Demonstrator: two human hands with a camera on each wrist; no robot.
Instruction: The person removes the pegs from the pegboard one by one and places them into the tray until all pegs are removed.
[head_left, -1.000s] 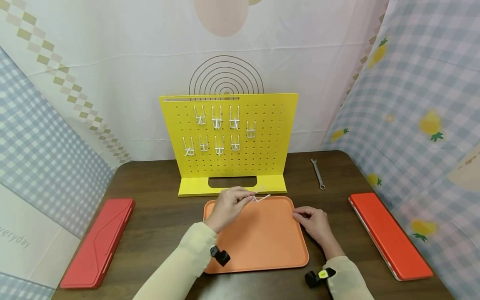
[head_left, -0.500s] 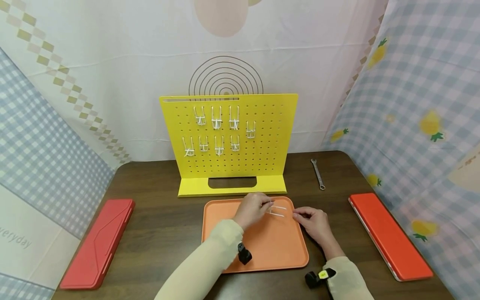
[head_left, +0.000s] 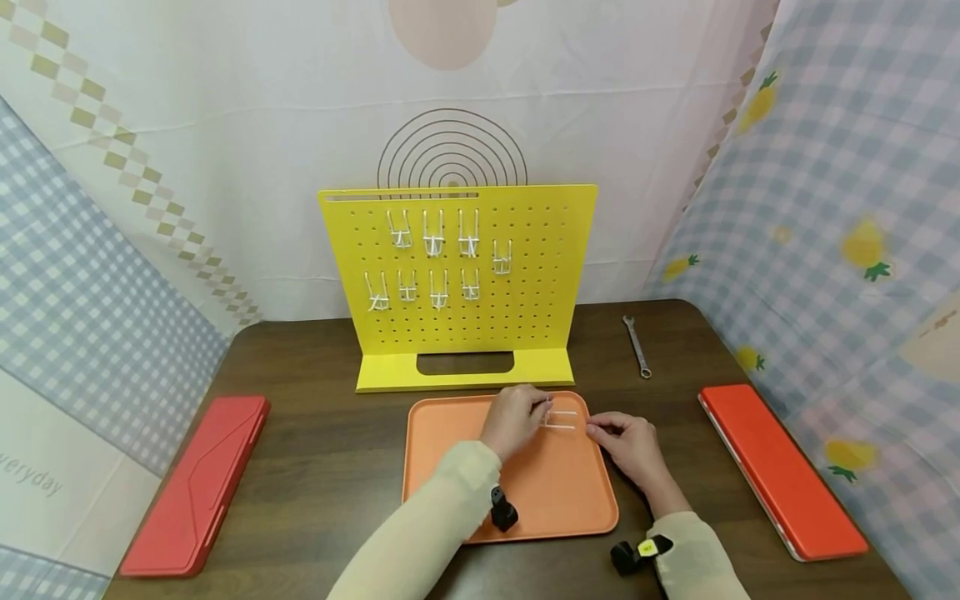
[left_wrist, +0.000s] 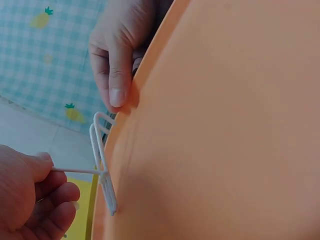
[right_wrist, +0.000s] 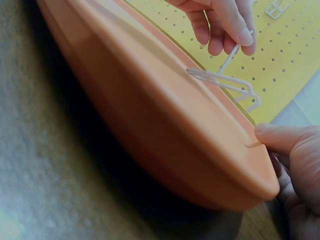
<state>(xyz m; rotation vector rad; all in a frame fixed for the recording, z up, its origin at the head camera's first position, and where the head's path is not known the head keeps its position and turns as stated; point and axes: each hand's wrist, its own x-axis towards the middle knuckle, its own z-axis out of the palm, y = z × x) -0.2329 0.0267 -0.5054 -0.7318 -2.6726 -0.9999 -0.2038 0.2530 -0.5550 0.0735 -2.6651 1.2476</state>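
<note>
Over the right rear part of the orange tray [head_left: 540, 492], my left hand [head_left: 513, 422] pinches a white wire pegboard hook [right_wrist: 230, 77] between thumb and fingers. In the left wrist view, the hook [left_wrist: 103, 160] is held by its single straight wire, with its bent double prongs pointing toward the tray's right edge. It hangs close above the tray; contact is hard to tell. My right hand [head_left: 632, 452] grips the tray's right rim, thumb on top in the right wrist view, the other fingers partly hidden beneath.
Behind the tray stands a yellow pegboard [head_left: 540, 292] carrying several white hooks [head_left: 438, 292]. A wrench [head_left: 637, 348] lies at back right. One red case [head_left: 198, 487] lies left, and another red case [head_left: 783, 473] lies right.
My left hand has moved right and slightly nearer with the hook, whose prongs have turned to point right. My right hand stays on the tray's rim.
</note>
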